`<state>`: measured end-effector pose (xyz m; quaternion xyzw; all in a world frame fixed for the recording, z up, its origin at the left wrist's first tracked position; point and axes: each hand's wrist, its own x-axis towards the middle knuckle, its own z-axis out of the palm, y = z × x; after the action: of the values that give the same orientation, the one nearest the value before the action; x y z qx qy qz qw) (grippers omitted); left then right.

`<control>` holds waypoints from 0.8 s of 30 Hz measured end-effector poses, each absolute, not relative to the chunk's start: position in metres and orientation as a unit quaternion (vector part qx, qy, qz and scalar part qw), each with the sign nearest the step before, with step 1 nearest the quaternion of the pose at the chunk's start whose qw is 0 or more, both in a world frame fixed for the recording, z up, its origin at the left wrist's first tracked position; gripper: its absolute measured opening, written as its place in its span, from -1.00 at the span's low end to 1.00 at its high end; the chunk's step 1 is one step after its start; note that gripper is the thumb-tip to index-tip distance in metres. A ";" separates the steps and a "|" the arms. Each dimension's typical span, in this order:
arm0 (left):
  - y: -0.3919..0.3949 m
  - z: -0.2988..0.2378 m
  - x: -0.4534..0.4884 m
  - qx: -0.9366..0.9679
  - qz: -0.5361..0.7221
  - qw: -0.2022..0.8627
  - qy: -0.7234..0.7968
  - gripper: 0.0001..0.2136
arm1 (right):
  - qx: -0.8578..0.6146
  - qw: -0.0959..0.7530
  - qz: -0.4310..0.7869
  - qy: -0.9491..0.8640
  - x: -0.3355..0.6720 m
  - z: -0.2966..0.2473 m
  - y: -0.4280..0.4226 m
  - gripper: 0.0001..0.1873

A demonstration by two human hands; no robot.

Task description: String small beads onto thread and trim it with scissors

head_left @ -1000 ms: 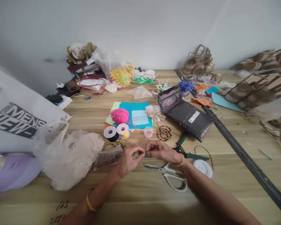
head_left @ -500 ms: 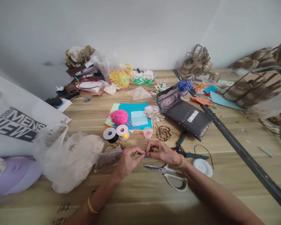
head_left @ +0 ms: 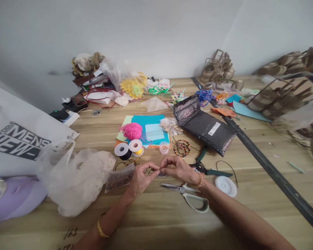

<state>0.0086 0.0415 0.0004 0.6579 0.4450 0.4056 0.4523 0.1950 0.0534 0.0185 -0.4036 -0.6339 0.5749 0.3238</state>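
Note:
My left hand [head_left: 141, 178] is closed in a pinch on a short string of small dark beads [head_left: 154, 169]. The thumb and forefinger of my right hand [head_left: 177, 169] pinch at the other end of this string, tips almost touching the left ones. The thread itself is too fine to make out there. Just below my right hand lie scissors [head_left: 189, 194] with pale handles. Beside my left hand is a clear bag of small beads [head_left: 119, 178]. Beyond the hands sit several finished-looking bead bracelets [head_left: 182, 148] and a small spool of clear thread [head_left: 164, 148].
Dark green-handled pliers [head_left: 202, 166] and a white spool [head_left: 225, 186] lie on the right. A black bubble mailer [head_left: 211, 130], pink yarn [head_left: 133, 131] and a black cord spool [head_left: 122, 151] are farther back. A plastic bag [head_left: 78, 180] stands left.
Both hands stay pinched together in nearly the same place. The fingertips have shifted very slightly, and more of the bead string shows between them.

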 end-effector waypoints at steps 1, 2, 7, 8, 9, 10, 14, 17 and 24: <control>0.042 -0.001 0.008 0.656 0.406 0.454 0.445 -0.98 | -0.402 0.324 0.573 -0.636 0.196 0.018 0.054 -0.82; 0.043 -0.002 0.007 0.655 0.407 0.454 0.446 -0.97 | -0.401 0.324 0.572 -0.638 0.196 0.018 0.055 -0.82; 0.042 -0.006 0.006 0.664 0.416 0.438 0.441 -0.96 | -0.408 0.315 0.563 -0.646 0.197 0.020 0.055 -0.79; 0.042 -0.005 0.006 0.667 0.417 0.434 0.440 -0.96 | -0.409 0.314 0.562 -0.647 0.197 0.020 0.055 -0.79; 0.042 -0.005 0.007 0.669 0.418 0.430 0.439 -0.96 | -0.410 0.313 0.561 -0.647 0.197 0.019 0.054 -0.78; 0.042 -0.003 0.007 0.672 0.419 0.426 0.439 -0.97 | -0.410 0.313 0.560 -0.648 0.197 0.019 0.054 -0.78; 0.040 0.005 0.010 0.679 0.431 0.397 0.442 -0.97 | -0.412 0.308 0.554 -0.654 0.198 0.017 0.055 -0.77; 0.040 0.011 0.011 0.682 0.441 0.383 0.441 -0.97 | -0.413 0.306 0.555 -0.655 0.198 0.017 0.056 -0.77; 0.040 0.013 0.011 0.686 0.443 0.371 0.443 -0.95 | -0.425 0.307 0.536 -0.662 0.198 0.016 0.055 -0.77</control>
<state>0.0114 0.0395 0.0129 0.6857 0.4431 0.4427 0.3708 0.1981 0.0553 0.0155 -0.4248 -0.6623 0.5356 0.3067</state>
